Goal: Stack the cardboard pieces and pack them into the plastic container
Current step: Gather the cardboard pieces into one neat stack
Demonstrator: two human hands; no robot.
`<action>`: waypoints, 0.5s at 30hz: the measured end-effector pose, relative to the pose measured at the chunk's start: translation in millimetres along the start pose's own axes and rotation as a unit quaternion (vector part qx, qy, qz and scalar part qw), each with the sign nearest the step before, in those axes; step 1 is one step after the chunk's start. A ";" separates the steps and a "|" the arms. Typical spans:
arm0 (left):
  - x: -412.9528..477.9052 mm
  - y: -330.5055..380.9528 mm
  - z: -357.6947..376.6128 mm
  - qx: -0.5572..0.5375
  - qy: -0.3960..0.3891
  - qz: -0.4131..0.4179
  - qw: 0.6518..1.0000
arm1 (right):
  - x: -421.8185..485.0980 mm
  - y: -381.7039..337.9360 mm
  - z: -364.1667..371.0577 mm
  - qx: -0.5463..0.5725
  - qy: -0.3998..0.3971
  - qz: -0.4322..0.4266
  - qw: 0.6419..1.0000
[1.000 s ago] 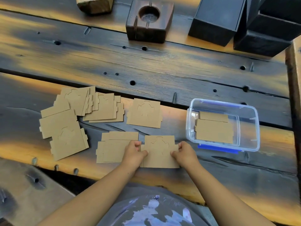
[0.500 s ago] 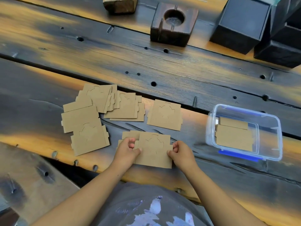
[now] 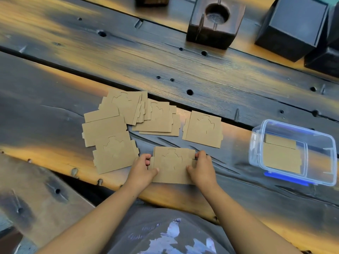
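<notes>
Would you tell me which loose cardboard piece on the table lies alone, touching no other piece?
The single cardboard piece just beyond the right hand; the rest overlap in the pile further left.

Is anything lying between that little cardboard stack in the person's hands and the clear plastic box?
Nothing visible. Both hands, left and right, grip the brown cardboard stack, and only bare dark wooden table separates it from the clear, lidless plastic container with blue clips. It already holds some cardboard.

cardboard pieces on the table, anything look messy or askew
Yes. The brown cardboard pieces at the left lie fanned and overlapping at differing angles, not squared up. Only the small stack between the left hand and right hand looks aligned. Those in the clear plastic container lie flat.
</notes>
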State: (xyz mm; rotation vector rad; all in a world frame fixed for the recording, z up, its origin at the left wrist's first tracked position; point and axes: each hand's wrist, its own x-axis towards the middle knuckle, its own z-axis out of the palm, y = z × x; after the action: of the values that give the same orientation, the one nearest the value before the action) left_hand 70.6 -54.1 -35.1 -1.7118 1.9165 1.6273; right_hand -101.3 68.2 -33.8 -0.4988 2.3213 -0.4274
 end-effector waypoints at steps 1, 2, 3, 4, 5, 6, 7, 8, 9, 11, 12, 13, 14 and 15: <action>1.3 -0.6 -0.9 0.006 -0.007 -0.003 1.000 | 0.0 -2.2 0.4 -0.008 0.001 0.000 1.000; 2.4 -0.9 -1.5 0.009 -0.012 -0.006 1.000 | 0.4 -3.9 0.3 -0.016 0.001 0.002 1.000; 3.2 -1.0 -2.2 0.014 -0.015 -0.008 1.000 | 0.9 -4.9 -0.5 -0.023 -0.001 0.004 1.000; 3.4 -1.2 -3.2 0.019 -0.015 -0.009 1.000 | 1.1 -5.6 -1.7 -0.030 -0.003 0.007 1.000; 3.2 -1.5 -4.1 0.023 -0.013 -0.012 1.000 | 0.6 -5.5 -3.0 -0.037 -0.004 0.009 0.999; 2.7 -1.8 -5.1 0.024 -0.013 -0.017 0.999 | 0.0 -4.3 -4.3 -0.042 -0.001 0.009 0.999; 2.5 -2.1 -5.8 0.022 -0.014 -0.022 0.999 | -0.3 -2.5 -5.5 -0.045 0.004 0.009 0.999; 2.3 -2.4 -6.1 0.020 -0.015 -0.027 0.999 | -0.7 -0.5 -6.4 -0.045 0.008 0.013 0.999; 1.9 -2.0 -6.0 0.019 -0.015 -0.032 0.999 | -1.2 1.5 -7.5 -0.041 0.009 0.020 0.999; 0.8 1.0 -4.3 0.013 -0.015 -0.049 0.999 | -0.6 4.3 -8.9 -0.024 0.003 0.035 0.999; 0.7 2.8 -2.6 0.007 -0.016 -0.061 0.998 | 0.1 4.2 -8.8 -0.014 -0.004 0.041 0.999; -0.4 4.9 0.8 0.000 -0.019 -0.073 0.997 | 0.6 4.0 -8.3 -0.004 -0.013 0.045 0.999; -1.9 8.5 5.5 -0.010 -0.021 -0.085 0.996 | 1.2 4.3 -8.0 0.008 -0.021 0.045 0.999; -3.1 12.1 10.3 -0.019 -0.025 -0.095 0.995 | 2.2 4.2 -7.2 0.020 -0.028 0.043 0.998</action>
State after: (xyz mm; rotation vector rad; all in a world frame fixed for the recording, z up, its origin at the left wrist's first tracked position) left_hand 56.9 -47.0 -30.0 -1.7884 1.6538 1.6276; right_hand -108.8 72.0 -32.0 -0.3853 2.2659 -0.4114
